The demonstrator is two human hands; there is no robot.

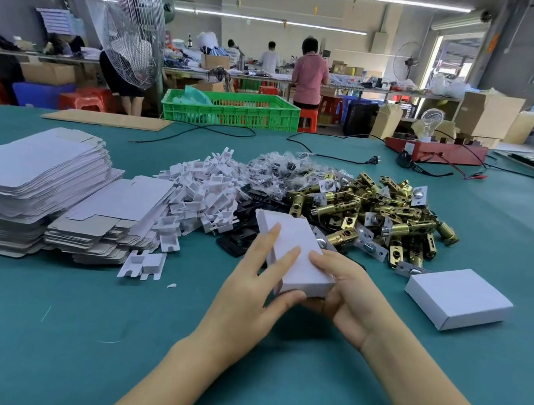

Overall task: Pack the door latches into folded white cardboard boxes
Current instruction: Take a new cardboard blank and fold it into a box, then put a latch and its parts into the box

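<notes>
A closed white box [293, 251] is being held just above the teal desk [32, 323], near the middle of the scene, tilted with its far end higher. The left hand [253, 287] is lying over the box's left side, its fingers [268, 240] straight and spread on the top face while the thumb is pressing against the near end. The right hand [345, 294] is cupping the right near corner, fingers curled round the edge and thumb lying on top. Just beyond the box a pile of brass door latches [378, 215] is lying on the desk, with black plates [244, 230], bagged small parts [280, 173] and white inserts [205, 189] heaped to its left. Farther left, stacks of flat box blanks [37, 175] are sitting. A second closed box [457, 298] is resting to the right, apart from the hands.
</notes>
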